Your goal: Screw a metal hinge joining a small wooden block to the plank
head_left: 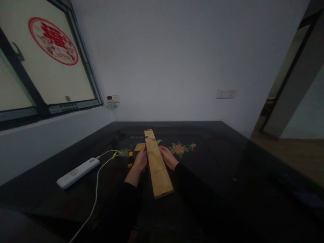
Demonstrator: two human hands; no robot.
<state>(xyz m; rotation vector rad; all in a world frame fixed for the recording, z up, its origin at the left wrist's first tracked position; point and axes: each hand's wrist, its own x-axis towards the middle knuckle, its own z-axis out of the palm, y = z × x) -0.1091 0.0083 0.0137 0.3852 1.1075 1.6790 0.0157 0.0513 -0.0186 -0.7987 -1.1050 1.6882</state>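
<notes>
A long, pale wooden board (157,165) points away from me over the dark table, its near end toward my body. My left hand (141,158) grips its left edge, and my right hand (167,157) holds the opposite edge at about the same height. The fingertips of both hands are partly hidden by the board. Just left of my left hand is a screwdriver (130,159) with a yellow and black handle, its shaft pointing away. A small tan piece (139,146), flat and perhaps wooden, lies behind my left hand, partly covered by it.
On the left lies a white power strip (78,172), its white cable (97,189) looping toward the near edge. The glossy black table (215,162) bears a printed flower pattern (178,149) right of the board. A white wall (172,67) rises behind, and a window (50,60) is at left.
</notes>
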